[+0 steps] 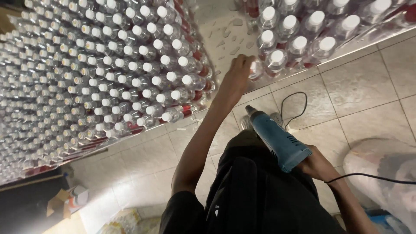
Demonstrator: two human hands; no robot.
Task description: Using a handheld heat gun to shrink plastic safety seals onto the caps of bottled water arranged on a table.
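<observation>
My right hand (pixel 318 165) grips a blue heat gun (pixel 276 139) by its handle, nozzle pointing up and away toward the floor tiles; its black cord (pixel 372 177) runs off to the right. My left hand (pixel 237 74) reaches forward and touches a clear plastic bottle (pixel 256 69) at the near corner of a shrink-wrapped pack of white-capped bottles (pixel 299 32). The fingers curl over the bottle's top; whether they grip it is not clear.
A large block of wrapped white-capped bottles (pixel 95 73) fills the left. A gap with torn bits of plastic film (pixel 227 32) lies between the two stacks. A loop of black cable (pixel 294 106) lies on the beige tile floor (pixel 368 91). A plastic-wrapped bundle (pixel 385 173) sits at the right; a cardboard box (pixel 69 199) at lower left.
</observation>
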